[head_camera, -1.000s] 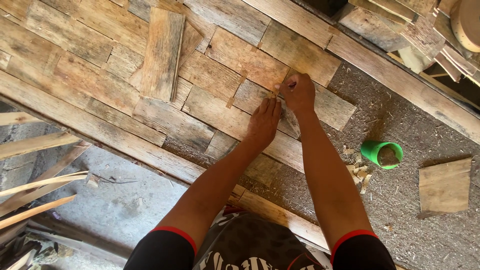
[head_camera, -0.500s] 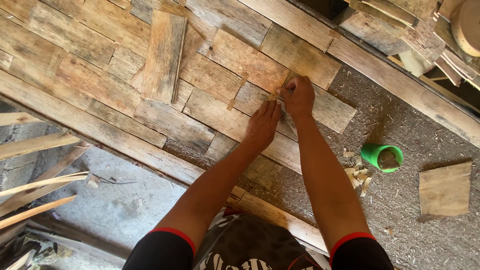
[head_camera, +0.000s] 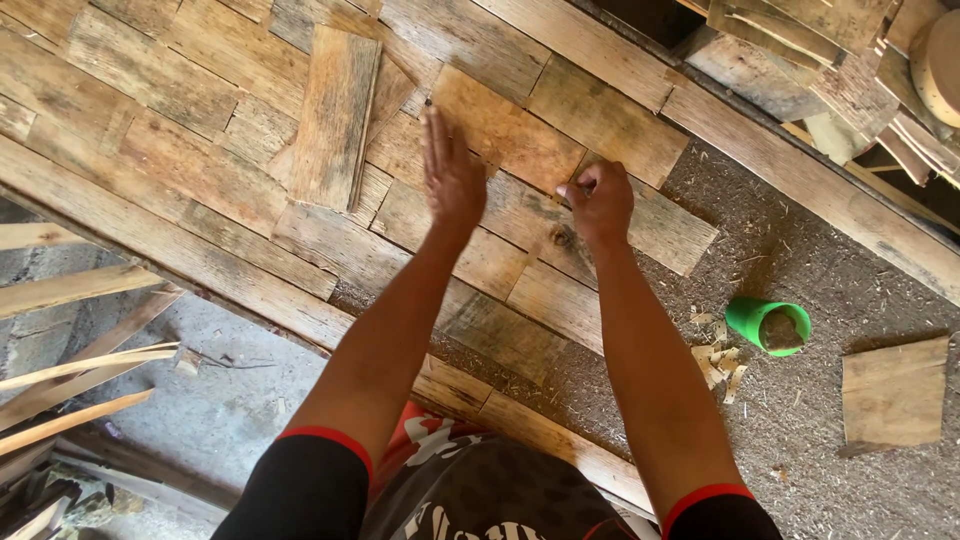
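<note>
A: Left hand (head_camera: 450, 180) has lifted since a second ago — it lay flat beside the right, now it's raised, fingers straight and apart, holding nothing, over the patchwork of weathered brown wooden planks (head_camera: 215, 170).

B: Right hand (head_camera: 597, 203)?

A: Same spot. Fingers pinched together on something small against the short brown plank piece (head_camera: 655, 225); can't tell what, too small.

B: Meaning?

A: Likely that piece no longer needs steadying. It lies at the patchwork's edge, touching its neighbours.

B: Other stuff?

A: Green plastic cup (head_camera: 768, 325) on the gritty tabletop (head_camera: 800, 440), loose square board (head_camera: 893, 393) beside it.
</note>
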